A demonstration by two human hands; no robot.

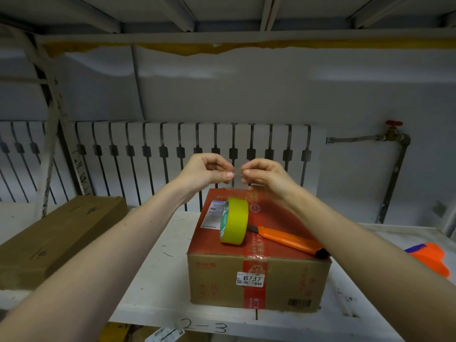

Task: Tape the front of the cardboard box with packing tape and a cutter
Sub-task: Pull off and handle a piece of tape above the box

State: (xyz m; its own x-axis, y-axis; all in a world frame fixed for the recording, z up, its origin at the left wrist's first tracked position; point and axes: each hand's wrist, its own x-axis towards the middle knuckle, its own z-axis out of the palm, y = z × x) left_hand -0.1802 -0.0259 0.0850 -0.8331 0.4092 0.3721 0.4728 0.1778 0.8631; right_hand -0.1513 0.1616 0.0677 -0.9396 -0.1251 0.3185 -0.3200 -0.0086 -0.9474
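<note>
A cardboard box [256, 280] with a red top and a red strip down its front stands on the white shelf [158, 280]. On its top a yellow-green tape roll [235, 224] stands on edge, and an orange cutter [287, 239] lies to its right. Above the box's far edge, my left hand [206, 172] and my right hand [265, 175] pinch a small clear piece of tape [237, 175] between their fingertips, a hand at each end. The piece hangs down toward the box's far edge.
A long brown carton [56, 233] lies on the shelf to the left. An orange and purple object [431, 257] lies at the right edge. A white radiator [148, 154] and a pipe with a red valve [394, 134] stand behind. The shelf front reads "2-3".
</note>
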